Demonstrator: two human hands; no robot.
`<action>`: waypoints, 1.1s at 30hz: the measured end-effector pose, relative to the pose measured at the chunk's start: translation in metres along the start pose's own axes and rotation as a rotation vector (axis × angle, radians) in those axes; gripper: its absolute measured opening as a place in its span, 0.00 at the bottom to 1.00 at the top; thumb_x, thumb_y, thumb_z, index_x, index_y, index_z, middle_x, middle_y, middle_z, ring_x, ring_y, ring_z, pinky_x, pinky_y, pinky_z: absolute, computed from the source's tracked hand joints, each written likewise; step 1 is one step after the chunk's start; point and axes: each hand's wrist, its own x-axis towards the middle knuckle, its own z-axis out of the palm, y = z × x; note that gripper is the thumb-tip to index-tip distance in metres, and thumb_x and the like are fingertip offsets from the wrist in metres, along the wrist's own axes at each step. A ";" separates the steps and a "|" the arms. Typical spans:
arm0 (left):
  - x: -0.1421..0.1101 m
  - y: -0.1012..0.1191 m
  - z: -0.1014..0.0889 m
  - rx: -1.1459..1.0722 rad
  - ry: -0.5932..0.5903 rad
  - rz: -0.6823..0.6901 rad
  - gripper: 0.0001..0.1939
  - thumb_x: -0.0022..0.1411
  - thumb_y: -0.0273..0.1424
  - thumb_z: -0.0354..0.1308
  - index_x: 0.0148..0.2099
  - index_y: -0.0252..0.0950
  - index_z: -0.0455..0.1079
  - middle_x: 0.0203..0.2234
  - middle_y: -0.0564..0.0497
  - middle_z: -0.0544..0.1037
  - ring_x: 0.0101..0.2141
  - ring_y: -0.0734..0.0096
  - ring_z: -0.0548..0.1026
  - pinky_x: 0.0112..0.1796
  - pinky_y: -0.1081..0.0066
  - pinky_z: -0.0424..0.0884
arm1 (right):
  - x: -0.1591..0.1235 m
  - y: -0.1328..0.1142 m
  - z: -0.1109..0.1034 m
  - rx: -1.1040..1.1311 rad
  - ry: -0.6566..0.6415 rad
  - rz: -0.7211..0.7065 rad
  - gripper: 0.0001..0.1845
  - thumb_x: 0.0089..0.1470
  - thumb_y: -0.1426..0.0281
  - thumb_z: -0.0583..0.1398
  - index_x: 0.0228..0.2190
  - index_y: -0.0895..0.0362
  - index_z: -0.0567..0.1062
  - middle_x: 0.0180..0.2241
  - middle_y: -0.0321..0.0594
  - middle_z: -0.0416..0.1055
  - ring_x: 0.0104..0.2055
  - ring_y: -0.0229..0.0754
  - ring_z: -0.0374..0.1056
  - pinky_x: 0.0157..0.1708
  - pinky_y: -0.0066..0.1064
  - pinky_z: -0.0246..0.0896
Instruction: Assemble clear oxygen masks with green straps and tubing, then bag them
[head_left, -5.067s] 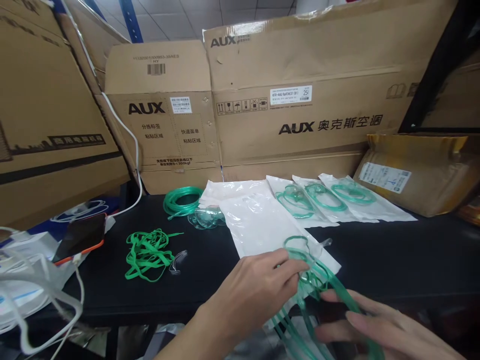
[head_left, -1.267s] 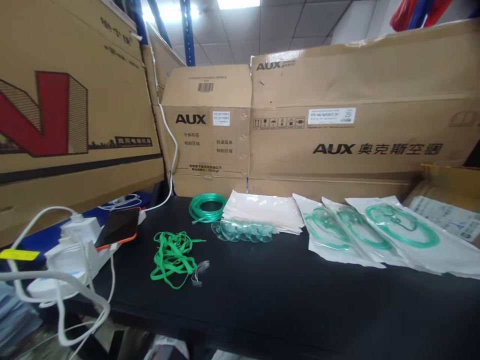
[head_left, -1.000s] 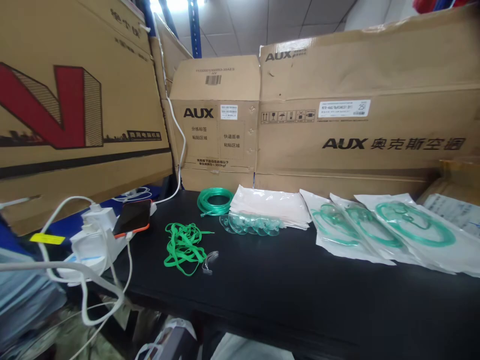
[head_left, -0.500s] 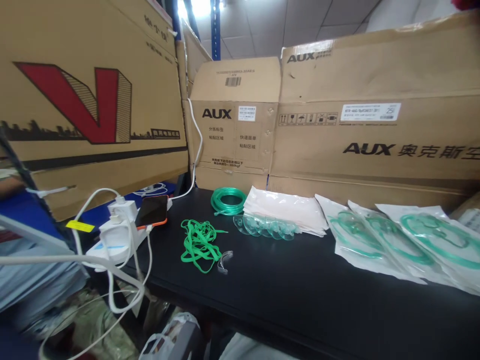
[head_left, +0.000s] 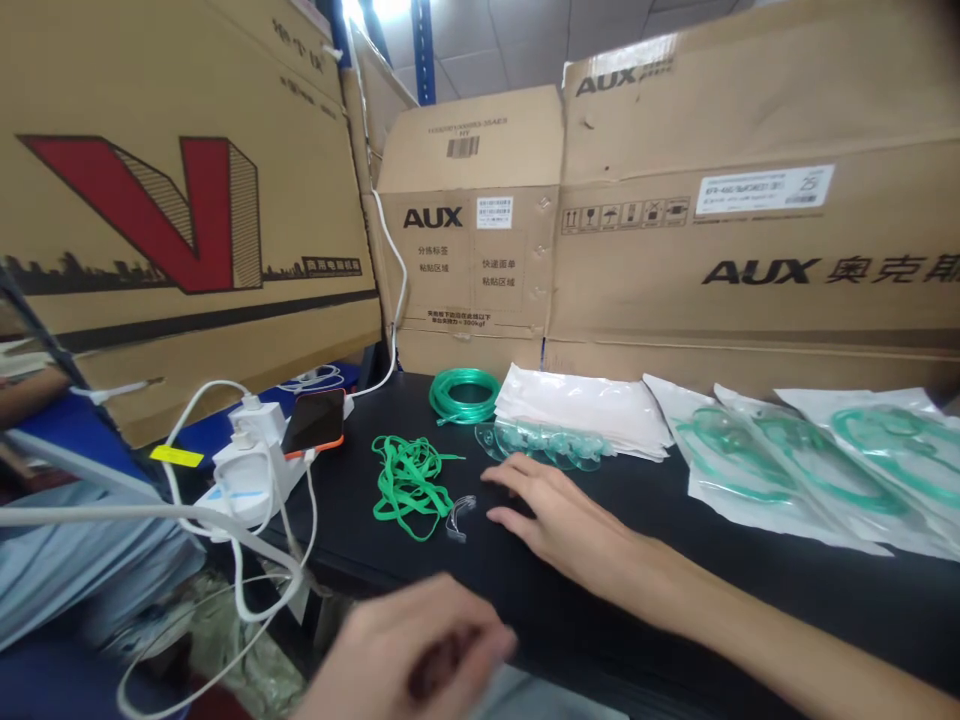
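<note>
My right hand (head_left: 551,512) reaches in over the black table with thumb and fingers apart, holding nothing. Just left of its fingertips lies a small bent clear plastic piece (head_left: 460,520), not touched. Beside that piece is a loose tangle of flat green elastic cord (head_left: 412,485). My left hand (head_left: 424,645), blurred at the table's front edge, is loosely curled with a gap between thumb and fingers; nothing shows in it. Behind my right hand are several clear green-tinted plastic parts (head_left: 540,441), partly under a stack of white pouches (head_left: 581,400).
A coil of green tubing (head_left: 463,396) sits at the back. Several packs with green tubing (head_left: 739,455) lie at right. A phone (head_left: 315,420), a power strip (head_left: 244,480) and white cables are at left. Cardboard boxes (head_left: 465,250) wall the table; a person's arm (head_left: 34,390) shows far left.
Both my hands have come into view, the right from the right side towards the clear plastic piece, the left from below. The view has shifted slightly; the things on the table lie as before.
</note>
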 end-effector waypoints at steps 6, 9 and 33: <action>0.005 -0.024 -0.034 0.387 0.474 -0.062 0.14 0.74 0.44 0.58 0.47 0.46 0.82 0.34 0.56 0.79 0.24 0.76 0.73 0.30 0.75 0.72 | 0.042 0.002 0.017 0.033 -0.061 -0.111 0.05 0.68 0.65 0.65 0.41 0.53 0.81 0.46 0.43 0.76 0.54 0.50 0.72 0.57 0.41 0.67; 0.011 -0.029 -0.029 0.460 0.484 -0.090 0.16 0.74 0.44 0.56 0.50 0.47 0.83 0.33 0.56 0.78 0.24 0.76 0.74 0.31 0.76 0.72 | 0.041 0.000 0.014 0.022 -0.069 -0.151 0.07 0.70 0.70 0.62 0.37 0.54 0.79 0.42 0.42 0.74 0.48 0.47 0.72 0.52 0.38 0.67; 0.048 -0.023 -0.038 0.480 0.346 -0.191 0.21 0.74 0.40 0.48 0.54 0.46 0.83 0.39 0.53 0.79 0.24 0.75 0.73 0.33 0.70 0.69 | 0.034 0.006 0.009 0.204 -0.030 -0.130 0.11 0.63 0.80 0.59 0.41 0.53 0.76 0.34 0.33 0.76 0.34 0.38 0.70 0.37 0.29 0.64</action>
